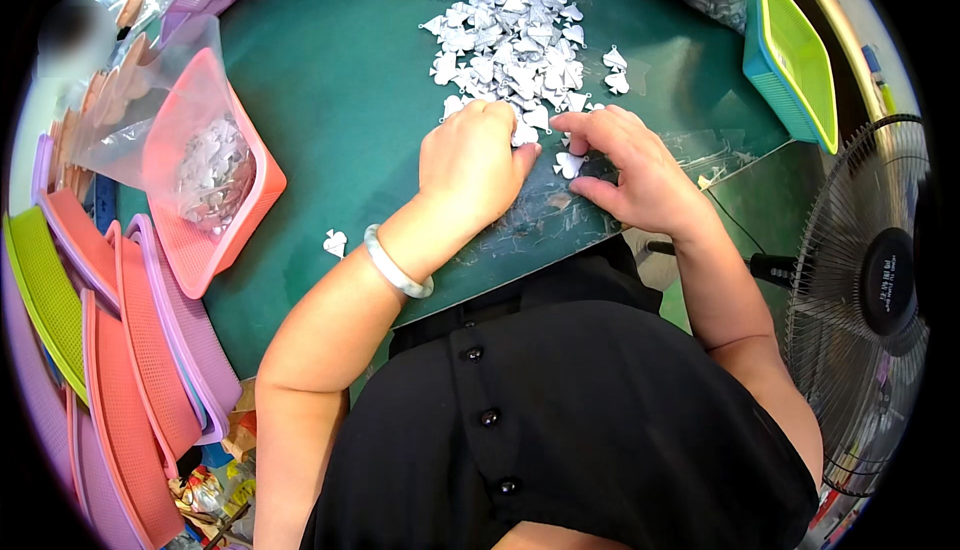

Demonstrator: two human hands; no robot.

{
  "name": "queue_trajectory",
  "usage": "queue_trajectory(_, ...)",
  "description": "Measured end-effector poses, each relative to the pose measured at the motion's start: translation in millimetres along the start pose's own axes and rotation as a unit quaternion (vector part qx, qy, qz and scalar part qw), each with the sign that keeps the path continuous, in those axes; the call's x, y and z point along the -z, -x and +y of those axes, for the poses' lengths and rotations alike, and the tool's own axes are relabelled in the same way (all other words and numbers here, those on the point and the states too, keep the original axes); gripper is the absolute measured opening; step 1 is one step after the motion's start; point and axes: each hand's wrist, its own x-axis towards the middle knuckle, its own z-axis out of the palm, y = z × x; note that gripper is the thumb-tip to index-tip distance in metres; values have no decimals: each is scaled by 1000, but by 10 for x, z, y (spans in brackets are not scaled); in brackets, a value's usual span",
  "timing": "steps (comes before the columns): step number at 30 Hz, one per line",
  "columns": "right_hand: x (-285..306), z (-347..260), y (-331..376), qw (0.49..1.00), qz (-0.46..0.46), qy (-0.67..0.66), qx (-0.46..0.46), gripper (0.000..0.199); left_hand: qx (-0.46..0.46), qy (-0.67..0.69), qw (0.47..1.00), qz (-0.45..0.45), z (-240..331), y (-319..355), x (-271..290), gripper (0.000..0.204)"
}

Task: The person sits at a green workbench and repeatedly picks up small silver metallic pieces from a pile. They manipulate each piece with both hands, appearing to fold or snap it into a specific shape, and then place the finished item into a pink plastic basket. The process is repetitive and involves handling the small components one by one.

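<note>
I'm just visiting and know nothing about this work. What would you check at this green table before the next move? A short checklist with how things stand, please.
1. Right hand open: ok; thumb and forefinger are parted, a single spade piece between them.
2. Left hand free: cannot tell; its fingertips are hidden.
3. Main pile close by: ok, just beyond both hands.
4. All pieces gathered: not ok; a stray piece lies beside the left forearm.
5. Pink basket present: ok, bagged pieces inside.
</note>
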Motion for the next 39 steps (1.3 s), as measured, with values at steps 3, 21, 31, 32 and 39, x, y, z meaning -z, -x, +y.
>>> queue_trajectory(3,3,31,-17,999,36,-33,-6,45,18,24,1000,-10,-12,8,20,24)
queue_trajectory(21,-14,192,-67,994,44,93,34,37,3,211,977,15,-67,77,-19,14)
queue_trajectory(31,-31,170,-45,982,106,-104,-117,36,-25,323,945,-45,-13,56,-65,29)
queue_trajectory(32,-24,172,-44,981,102,-106,-123,36,-43,285,956,-56,23,57,-49,29)
queue_trajectory(39,13,240,-42,979,140,-79,-122,35,-131,86,987,-28,177,58,-129,19)
